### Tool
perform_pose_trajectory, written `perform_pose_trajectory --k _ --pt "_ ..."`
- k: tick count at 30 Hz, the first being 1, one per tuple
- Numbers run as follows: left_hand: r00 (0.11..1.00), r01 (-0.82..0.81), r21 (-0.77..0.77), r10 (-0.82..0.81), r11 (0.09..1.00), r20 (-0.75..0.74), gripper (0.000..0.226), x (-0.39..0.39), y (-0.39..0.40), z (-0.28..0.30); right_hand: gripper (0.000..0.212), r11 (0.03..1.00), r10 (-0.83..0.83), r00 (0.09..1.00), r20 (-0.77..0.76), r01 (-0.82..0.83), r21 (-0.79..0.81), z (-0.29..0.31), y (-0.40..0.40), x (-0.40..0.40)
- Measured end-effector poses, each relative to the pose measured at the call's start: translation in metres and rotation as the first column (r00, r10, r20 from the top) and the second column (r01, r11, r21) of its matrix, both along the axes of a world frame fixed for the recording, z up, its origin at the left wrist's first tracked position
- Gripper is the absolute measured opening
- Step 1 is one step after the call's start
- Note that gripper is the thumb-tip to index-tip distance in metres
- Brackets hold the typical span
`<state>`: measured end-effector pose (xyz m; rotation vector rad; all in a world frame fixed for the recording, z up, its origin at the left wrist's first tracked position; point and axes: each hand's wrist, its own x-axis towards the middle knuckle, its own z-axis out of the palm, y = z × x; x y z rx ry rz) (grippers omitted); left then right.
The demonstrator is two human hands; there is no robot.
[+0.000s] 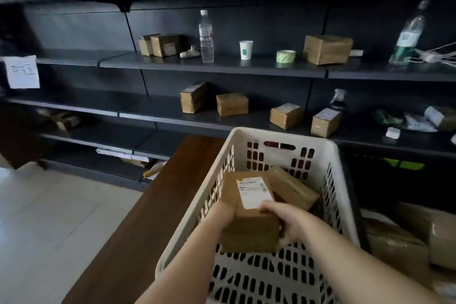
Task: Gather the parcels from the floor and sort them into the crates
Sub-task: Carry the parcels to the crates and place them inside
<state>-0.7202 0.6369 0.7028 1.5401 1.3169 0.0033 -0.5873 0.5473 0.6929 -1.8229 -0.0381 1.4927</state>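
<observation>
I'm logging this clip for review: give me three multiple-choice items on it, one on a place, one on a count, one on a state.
1. Where is the labelled parcel?
A. over the white crate
B. on the floor
C. on a top shelf

2. How many parcels does the crate show, counting the held one?
A. two
B. five
C. none

3. How is the labelled parcel held?
A. by both hands
B. by one hand
C. by no hand

Answers:
1 A: it sits within the crate's rim.
2 A: only a second parcel lies behind it.
3 A: the left hand grips its left side and the right hand its right.
</observation>
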Motion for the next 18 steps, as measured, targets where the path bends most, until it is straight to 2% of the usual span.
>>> perform_pose_trajectory --k 2,5,10,14,16,17,18 --pt "0.990 0.107 0.055 -0.102 0.993 -0.093 0.040 0.008 0.015 -0.018 0.061 0.998 -0.045 0.999 -0.009 0.044 -0.035 -0.018 0.011 0.000" --pt "0.962 0.214 0.060 -0.199 0.975 -0.188 0.037 0.022 0.035 -0.048 0.050 0.994 -0.087 0.994 0.069 0.091 -0.061 -0.043 0.029 -0.002" --pt "0.955 0.135 0.145 -0.090 0.980 -0.282 0.035 0.037 0.059 -0.081 0.044 0.964 -0.259 0.962 0.081 0.262 -0.032 -0.085 0.054 -0.008" --pt "0.974 0.040 0.123 -0.011 0.992 -0.228 0.042 0.050 0.071 -0.083 0.046 0.953 -0.301 0.943 0.138 0.300 0.034 -0.093 0.068 -0.006" --pt "0.977 0.050 0.099 -0.028 0.994 -0.211 0.054 0.052 0.071 -0.087 0.031 0.965 -0.263 0.931 0.254 0.258 0.052 -0.089 0.072 -0.004" --pt "0.972 0.078 0.087 -0.057 0.993 -0.228 0.061 0.053 0.068 -0.089 0.029 0.972 -0.230 0.895 0.383 0.228 0.052 -0.087 0.073 0.001" --pt "0.961 0.122 0.088 -0.096 0.989 -0.261 0.069 0.052 0.065 -0.092 0.031 0.981 -0.174 0.809 0.561 0.193 0.025 -0.083 0.074 0.009"
